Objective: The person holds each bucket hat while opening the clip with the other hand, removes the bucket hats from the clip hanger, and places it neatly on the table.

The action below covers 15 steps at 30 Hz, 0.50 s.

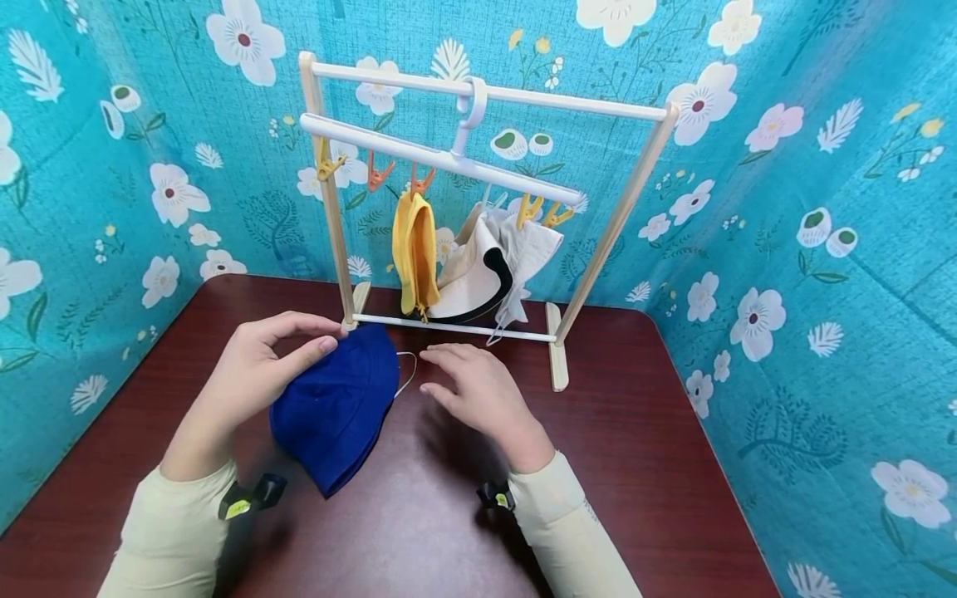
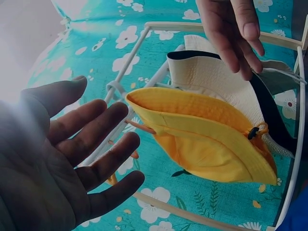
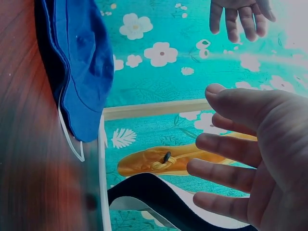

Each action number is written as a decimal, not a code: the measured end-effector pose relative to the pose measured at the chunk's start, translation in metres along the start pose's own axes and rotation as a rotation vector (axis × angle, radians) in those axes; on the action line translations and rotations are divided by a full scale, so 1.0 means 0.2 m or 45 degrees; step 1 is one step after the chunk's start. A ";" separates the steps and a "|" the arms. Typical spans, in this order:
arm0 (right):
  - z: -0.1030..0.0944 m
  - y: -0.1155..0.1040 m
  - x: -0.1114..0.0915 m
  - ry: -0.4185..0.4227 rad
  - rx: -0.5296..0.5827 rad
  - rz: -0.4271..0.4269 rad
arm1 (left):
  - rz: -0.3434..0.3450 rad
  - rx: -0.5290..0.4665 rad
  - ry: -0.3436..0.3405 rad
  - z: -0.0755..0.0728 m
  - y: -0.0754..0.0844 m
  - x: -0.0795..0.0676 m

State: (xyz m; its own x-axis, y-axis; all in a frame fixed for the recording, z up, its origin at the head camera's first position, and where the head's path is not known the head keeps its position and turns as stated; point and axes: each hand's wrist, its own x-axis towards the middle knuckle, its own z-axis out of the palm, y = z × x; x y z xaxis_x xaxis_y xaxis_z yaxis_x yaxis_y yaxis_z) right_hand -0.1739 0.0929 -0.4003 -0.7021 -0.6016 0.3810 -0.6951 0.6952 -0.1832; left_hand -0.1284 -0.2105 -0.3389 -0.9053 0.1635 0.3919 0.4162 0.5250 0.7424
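Note:
A blue bucket hat (image 1: 340,407) with a thin white cord lies on the dark red table. My left hand (image 1: 262,365) hovers over its left side, fingers loosely extended and holding nothing. To the right of the hat, my right hand (image 1: 478,390) is above the table, its fingers spread and holding nothing. A yellow hat (image 2: 202,134) with a cord and black toggle hangs folded from an orange clip. Beside it hang a cream hat with a black edge (image 1: 474,282) and a light grey hat (image 1: 527,249), partly overlapping.
A wooden rack (image 1: 613,224) with white rods stands at the table's back. From its top rod hangs a white hanger (image 1: 441,158) with several yellow and orange clips. Floral turquoise cloth (image 1: 785,249) surrounds the table (image 1: 635,465).

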 end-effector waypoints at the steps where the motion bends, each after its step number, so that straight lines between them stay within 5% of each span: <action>1: 0.00 0.00 0.00 0.004 0.002 0.007 | -0.008 -0.002 0.000 0.01 0.00 0.00; 15: -0.05 0.02 -0.01 0.064 0.033 0.100 | -0.094 -0.007 0.036 0.06 -0.01 0.03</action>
State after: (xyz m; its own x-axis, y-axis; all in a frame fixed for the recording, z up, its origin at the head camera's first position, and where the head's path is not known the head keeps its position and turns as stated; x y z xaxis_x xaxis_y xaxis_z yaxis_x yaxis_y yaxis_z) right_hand -0.1738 0.1017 -0.3933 -0.7466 -0.5245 0.4093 -0.6423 0.7286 -0.2379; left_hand -0.1346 -0.2009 -0.3442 -0.9309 0.1006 0.3512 0.3489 0.5299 0.7730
